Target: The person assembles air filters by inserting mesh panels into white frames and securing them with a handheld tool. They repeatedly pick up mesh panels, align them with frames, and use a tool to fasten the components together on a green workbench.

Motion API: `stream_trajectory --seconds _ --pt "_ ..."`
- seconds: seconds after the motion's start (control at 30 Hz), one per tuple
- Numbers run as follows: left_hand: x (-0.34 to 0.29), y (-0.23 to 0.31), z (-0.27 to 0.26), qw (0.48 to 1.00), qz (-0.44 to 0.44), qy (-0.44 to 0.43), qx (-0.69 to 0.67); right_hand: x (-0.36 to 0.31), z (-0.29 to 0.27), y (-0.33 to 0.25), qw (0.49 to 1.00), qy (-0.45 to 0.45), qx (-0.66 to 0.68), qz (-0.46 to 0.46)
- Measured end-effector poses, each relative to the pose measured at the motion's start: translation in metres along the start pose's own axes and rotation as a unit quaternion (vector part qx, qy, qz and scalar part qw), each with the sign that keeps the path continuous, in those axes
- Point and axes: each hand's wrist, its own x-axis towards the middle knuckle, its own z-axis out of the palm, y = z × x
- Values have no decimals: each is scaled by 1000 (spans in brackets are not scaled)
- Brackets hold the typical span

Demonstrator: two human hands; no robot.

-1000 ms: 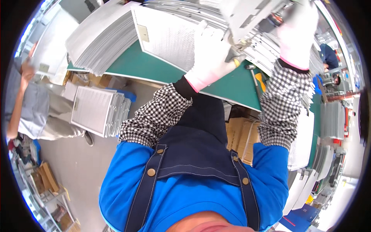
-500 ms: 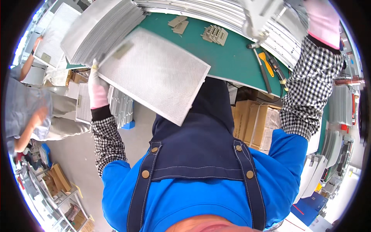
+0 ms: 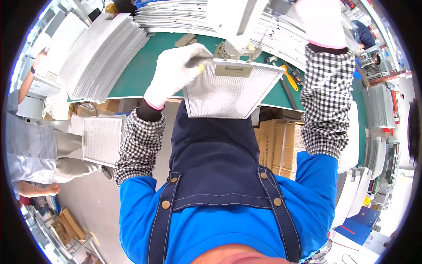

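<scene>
- The left hand (image 3: 176, 70), in a white glove with a pink cuff, is at the centre-left; its fingers grasp the upper corner of a silver rectangular mesh panel (image 3: 226, 94).
- The silver rectangular mesh panel extends to the right of those fingers and down toward the wearer, tilted, in front of the wearer's dark apron.
- A beige rectangular plate (image 3: 233, 71) sits along the panel's upper edge, just right of the left fingers.
- A white machine head (image 3: 239, 22) stands beyond that edge, up and to the right of the left fingers.
- The right hand (image 3: 323, 26), also gloved, is raised beside the machine at the upper right; its fingers are not clearly visible, so whether they grip anything cannot be told.
- A green surface (image 3: 127, 83) spreads beyond and to both sides of the left fingers.
- A tall stack of silver mesh panels (image 3: 103, 57) stands left of the left fingers.
- A yellow-handled tool (image 3: 290, 79) and a dark-handled hammer (image 3: 288, 94) lie well right of the left fingers.
</scene>
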Motion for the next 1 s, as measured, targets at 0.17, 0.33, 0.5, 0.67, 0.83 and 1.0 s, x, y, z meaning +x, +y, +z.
stream_trajectory --seconds 0.17,0.33,0.5,0.67,0.83,1.0 --pt "16 14 46 964 110 35 240 -8 3 25 988 64 -119 -77" --pt "11 13 46 957 94 54 269 -11 23 18 990 77 48 106" --pt "9 24 53 947 116 66 293 -15 30 1 983 123 35 134" --pt "13 19 52 958 113 80 252 -14 27 -12 983 102 21 152" --pt "21 27 69 951 125 109 261 -13 28 4 975 187 35 117" --pt "16 11 67 967 97 47 231 -13 16 -2 978 174 39 106"
